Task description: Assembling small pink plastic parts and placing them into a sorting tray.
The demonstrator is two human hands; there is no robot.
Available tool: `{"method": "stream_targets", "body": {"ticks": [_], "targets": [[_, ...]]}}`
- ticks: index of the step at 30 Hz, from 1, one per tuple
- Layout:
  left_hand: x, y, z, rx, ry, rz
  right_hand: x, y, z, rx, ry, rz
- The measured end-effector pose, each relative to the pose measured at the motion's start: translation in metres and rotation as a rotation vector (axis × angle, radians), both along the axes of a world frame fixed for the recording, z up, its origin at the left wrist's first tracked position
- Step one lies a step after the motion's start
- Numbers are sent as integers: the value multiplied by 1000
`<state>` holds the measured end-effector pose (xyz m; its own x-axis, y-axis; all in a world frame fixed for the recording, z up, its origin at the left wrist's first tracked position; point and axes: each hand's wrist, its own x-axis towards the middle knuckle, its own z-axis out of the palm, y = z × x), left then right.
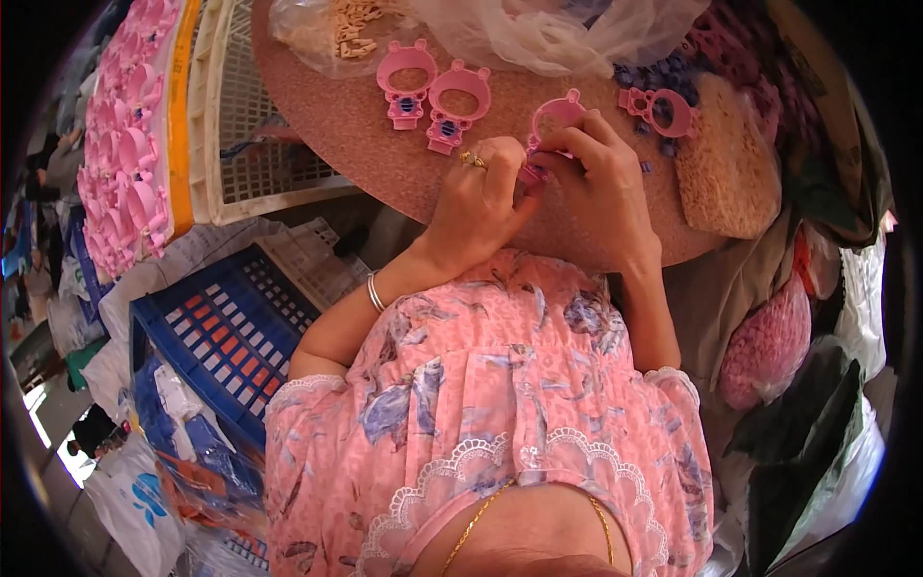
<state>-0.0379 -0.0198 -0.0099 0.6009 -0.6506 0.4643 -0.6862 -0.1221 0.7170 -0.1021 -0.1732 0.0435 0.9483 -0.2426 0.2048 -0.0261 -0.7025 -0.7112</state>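
Over the near part of a round reddish table (365, 163), both my hands hold one pink plastic piece (556, 108) with an oval ring and small ears. My left hand (488, 192) has thumb and fingers closed at its lower end. My right hand (604, 178) pinches the same piece from the right, hiding part of it. Just left of them lie a pink ringed piece (461, 94) and another pink ringed piece (405, 82), each with a dark blue insert. A further pink piece (663, 112) lies on its side to the right.
Small blue parts (642, 77) lie loose at the far right, beside a bag of beige bits (726, 159). Clear plastic bags (553, 34) cover the far edge. At left stand a cream crate (279, 173), a stack of pink pieces (125, 154) and a blue basket (216, 322).
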Motion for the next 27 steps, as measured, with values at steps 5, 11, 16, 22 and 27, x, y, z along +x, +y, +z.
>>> {"method": "stream_targets", "body": {"ticks": [5, 11, 16, 22, 27], "targets": [[-2, 2, 0, -19, -15, -9, -1, 3, -2, -56, 87, -83], [-1, 2, 4, -60, -23, 42, -1, 9, 7, -33, -28, -215], [1, -1, 3, -87, -122, 36, -5, 8, 0, -143, -14, -170], [-4, -2, -7, 84, 114, 184, -24, -22, -3, -116, -93, -418], [1, 0, -9, 176, -125, 222, -73, -80, -44, -423, 1, -508]]}}
